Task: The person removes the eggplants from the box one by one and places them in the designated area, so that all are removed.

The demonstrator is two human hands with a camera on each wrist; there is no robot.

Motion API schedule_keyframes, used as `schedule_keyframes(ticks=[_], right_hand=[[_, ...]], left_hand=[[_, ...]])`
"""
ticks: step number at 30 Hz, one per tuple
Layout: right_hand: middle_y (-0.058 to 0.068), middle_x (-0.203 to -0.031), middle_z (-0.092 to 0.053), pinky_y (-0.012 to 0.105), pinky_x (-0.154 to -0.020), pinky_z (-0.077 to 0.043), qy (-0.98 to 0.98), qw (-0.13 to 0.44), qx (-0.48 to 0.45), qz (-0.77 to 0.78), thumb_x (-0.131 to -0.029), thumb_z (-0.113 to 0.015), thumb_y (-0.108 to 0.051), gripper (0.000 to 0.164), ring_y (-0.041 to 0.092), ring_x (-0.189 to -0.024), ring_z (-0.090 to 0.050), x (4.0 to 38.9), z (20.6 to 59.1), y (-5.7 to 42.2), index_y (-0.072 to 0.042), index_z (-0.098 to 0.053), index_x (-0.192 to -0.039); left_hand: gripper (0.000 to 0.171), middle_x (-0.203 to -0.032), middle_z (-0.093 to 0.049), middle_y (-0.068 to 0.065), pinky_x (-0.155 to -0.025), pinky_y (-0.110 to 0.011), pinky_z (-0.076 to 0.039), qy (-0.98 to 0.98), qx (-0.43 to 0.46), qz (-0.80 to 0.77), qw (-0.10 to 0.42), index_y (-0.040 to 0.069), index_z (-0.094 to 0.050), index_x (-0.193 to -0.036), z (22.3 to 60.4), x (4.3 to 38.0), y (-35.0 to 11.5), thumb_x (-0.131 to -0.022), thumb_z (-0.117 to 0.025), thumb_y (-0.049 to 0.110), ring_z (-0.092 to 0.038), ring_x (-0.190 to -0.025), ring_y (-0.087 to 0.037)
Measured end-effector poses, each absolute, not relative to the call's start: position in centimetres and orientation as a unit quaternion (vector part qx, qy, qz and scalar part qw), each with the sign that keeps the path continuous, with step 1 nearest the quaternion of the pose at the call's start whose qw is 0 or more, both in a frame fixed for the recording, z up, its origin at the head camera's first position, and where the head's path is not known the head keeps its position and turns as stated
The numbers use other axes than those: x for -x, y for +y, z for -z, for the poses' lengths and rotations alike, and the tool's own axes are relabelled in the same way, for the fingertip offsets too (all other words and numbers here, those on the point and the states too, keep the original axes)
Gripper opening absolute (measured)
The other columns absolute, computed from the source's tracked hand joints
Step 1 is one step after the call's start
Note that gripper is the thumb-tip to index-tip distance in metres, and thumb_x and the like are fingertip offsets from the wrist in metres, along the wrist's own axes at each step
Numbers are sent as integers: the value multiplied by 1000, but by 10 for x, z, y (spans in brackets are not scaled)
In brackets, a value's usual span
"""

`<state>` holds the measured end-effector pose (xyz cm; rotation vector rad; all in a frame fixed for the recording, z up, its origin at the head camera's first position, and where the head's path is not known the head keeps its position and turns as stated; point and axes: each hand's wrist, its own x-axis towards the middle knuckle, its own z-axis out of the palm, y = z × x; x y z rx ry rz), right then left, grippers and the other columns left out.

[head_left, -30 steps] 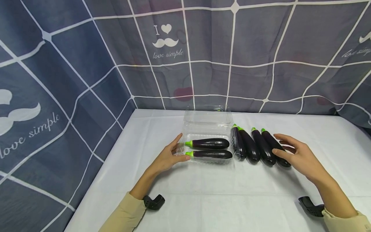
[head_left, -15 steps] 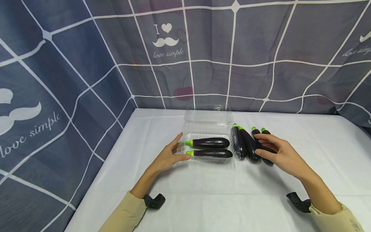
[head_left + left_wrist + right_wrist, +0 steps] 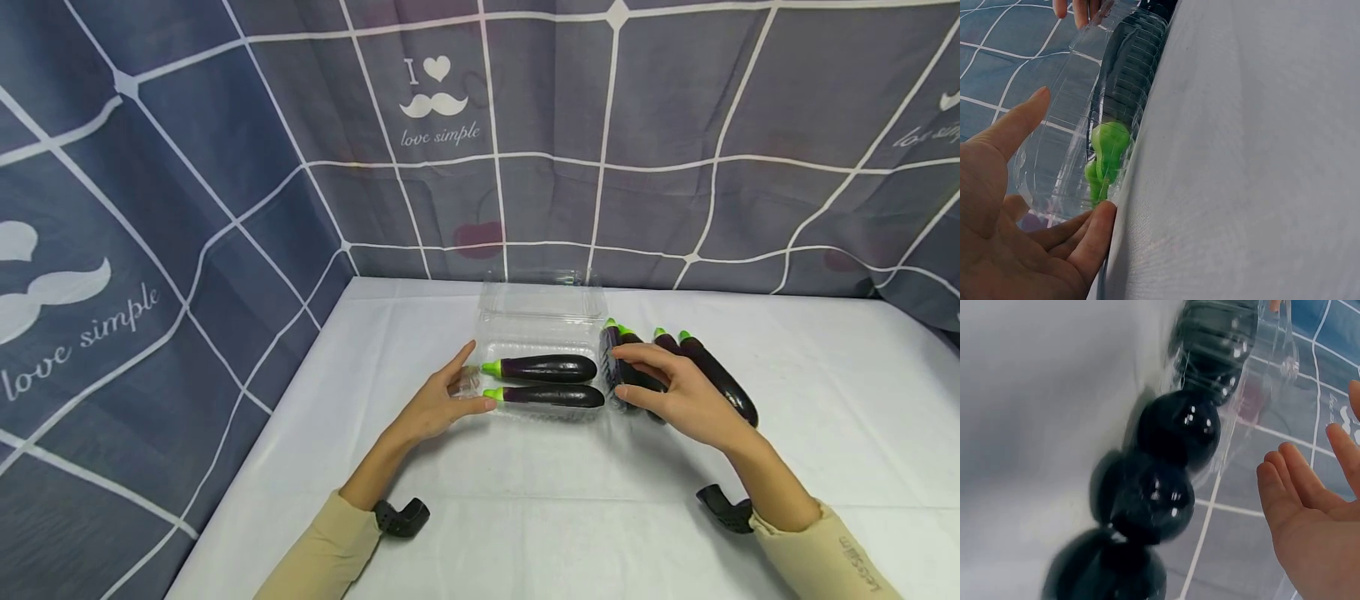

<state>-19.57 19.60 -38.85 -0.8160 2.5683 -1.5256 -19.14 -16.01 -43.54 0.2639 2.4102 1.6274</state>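
A clear plastic clamshell container [image 3: 543, 321] stands with its lid raised at the back. Two eggplants lie crosswise in its tray, a rear eggplant [image 3: 551, 367] and a front eggplant [image 3: 555, 396], green stems to the left. My left hand [image 3: 437, 408] holds the container's left end between thumb and fingers. To the right of the container, loose eggplants lie side by side, the outermost eggplant [image 3: 718, 379] in plain sight. Above the ones nearest the container hovers my right hand [image 3: 678, 392], partly hiding them. In the right wrist view, its fingers are apart from the eggplants [image 3: 1179, 428], holding nothing.
A white cloth covers the table [image 3: 517, 517]. Behind and to the left hangs a grey-blue checked curtain [image 3: 547, 108], close to the table's back edge. A black wrist mount [image 3: 402, 517] sticks out from each sleeve.
My right hand has moved left across the loose eggplants, from the outermost one towards the container, uncovering the outer ones. My left hand stays at the container's end.
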Motion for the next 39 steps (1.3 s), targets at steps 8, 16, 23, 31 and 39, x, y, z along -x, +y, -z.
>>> schedule_keyframes(ticks=[8, 16, 23, 31, 39], right_hand=[[11, -132, -57, 31, -106, -38, 820, 47, 275, 500, -92, -72, -14, 42, 30, -127, -49, 208, 392, 177, -7, -61, -132], [13, -133, -58, 49, -108, -35, 814, 63, 282, 504, -92, -71, -16, 43, 30, -130, -48, 222, 396, 157, -3, -60, -132], [14, -133, -58, 50, -109, -33, 814, 69, 290, 499, -92, -72, -19, 39, 29, -131, -47, 234, 396, 140, -9, -63, -129], [19, -131, -59, 54, -109, -32, 807, 90, 292, 506, -91, -72, -14, 41, 33, -129, -49, 254, 403, 123, -3, -63, -129], [21, -131, -60, 52, -103, -40, 793, 143, 285, 519, -91, -72, -15, 48, 31, -126, -52, 269, 414, 112, 2, -58, -134]], left_hand=[[102, -156, -32, -13, -109, -52, -32, 823, -93, -549, 112, 33, -19, -159, 434, 193, -160, -80, -83, 39, -30, -142, -30], [100, -156, -33, -13, -109, -52, -32, 819, -93, -556, 112, 33, -20, -159, 435, 193, -159, -81, -83, 37, -31, -142, -30], [100, -155, -33, -13, -110, -52, -31, 820, -89, -555, 111, 32, -20, -159, 434, 193, -159, -80, -83, 37, -31, -142, -31], [101, -155, -33, -14, -110, -52, -31, 820, -87, -555, 106, 31, -21, -159, 435, 193, -159, -79, -83, 37, -31, -142, -32], [101, -153, -36, -15, -108, -51, -34, 817, -85, -561, 105, 30, -22, -159, 437, 193, -159, -79, -84, 37, -34, -140, -31]])
